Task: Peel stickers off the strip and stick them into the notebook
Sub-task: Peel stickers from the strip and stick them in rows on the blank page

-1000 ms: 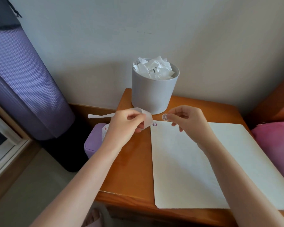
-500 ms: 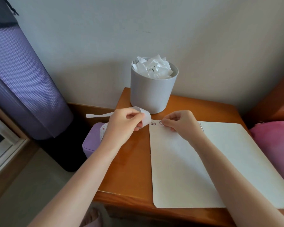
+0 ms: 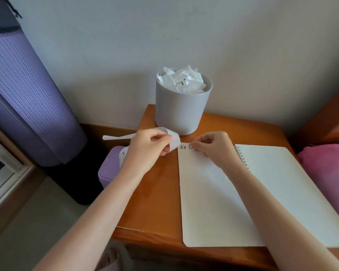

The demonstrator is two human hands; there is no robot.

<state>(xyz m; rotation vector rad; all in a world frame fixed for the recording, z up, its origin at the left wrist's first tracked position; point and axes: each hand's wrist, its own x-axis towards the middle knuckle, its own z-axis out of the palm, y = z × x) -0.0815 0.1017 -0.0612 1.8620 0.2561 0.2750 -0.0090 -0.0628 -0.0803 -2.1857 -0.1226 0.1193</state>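
Observation:
An open spiral notebook [image 3: 213, 202] lies on the wooden table [image 3: 157, 196], blank pages up. One small sticker [image 3: 182, 147] sits stuck at the left page's top corner. Just right of it is a second sticker [image 3: 190, 147], with the curled fingertips of my right hand [image 3: 213, 147] on its right edge, down at the page. My left hand [image 3: 149, 149] grips the white sticker strip [image 3: 174, 138], which loops over the fingers, just left of the notebook. The strip's bare tail [image 3: 117, 137] sticks out to the left.
A grey bin [image 3: 180, 114] full of crumpled white backing paper stands behind the hands, against the wall. A purple box [image 3: 110, 169] sits off the table's left edge, below my left wrist. A rolled purple mat [image 3: 27, 94] leans at the left; pink fabric [image 3: 329, 173] lies at the right.
My right hand carried a sticker on its fingertip from the air down onto the page, beside the first sticker. My left hand kept holding the strip in place.

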